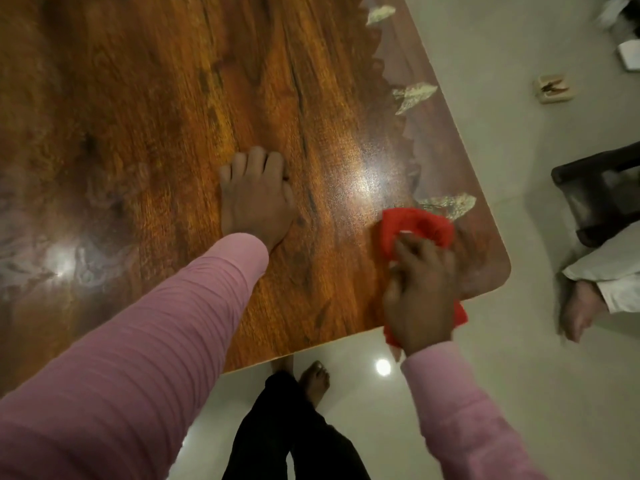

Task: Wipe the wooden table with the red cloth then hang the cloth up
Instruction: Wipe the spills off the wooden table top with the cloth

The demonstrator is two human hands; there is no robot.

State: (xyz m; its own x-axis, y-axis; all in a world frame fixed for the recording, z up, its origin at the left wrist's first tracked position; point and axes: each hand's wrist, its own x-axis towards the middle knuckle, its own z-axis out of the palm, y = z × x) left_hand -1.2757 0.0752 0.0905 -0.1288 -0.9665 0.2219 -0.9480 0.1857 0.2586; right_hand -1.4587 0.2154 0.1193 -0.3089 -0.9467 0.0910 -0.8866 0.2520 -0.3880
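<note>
The glossy wooden table (pixel 156 126) fills the upper left of the head view, its rounded near-right corner at the right. My right hand (pixel 419 292) grips the bunched red cloth (pixel 419 225) and holds it against the tabletop close to that corner; part of the cloth hangs past the table's near edge under my wrist. My left hand (pixel 256 199) rests flat on the wood toward the middle, fingers spread, about a hand's width left of the cloth. Both arms wear pink sleeves.
Pale glossy floor tiles (pixel 485 98) surround the table. My bare foot (pixel 313 379) and dark trousers stand below the near edge. Another person's foot (pixel 576 311) and a dark chair (pixel 602 199) are at the right. A small box (pixel 553 89) lies on the floor.
</note>
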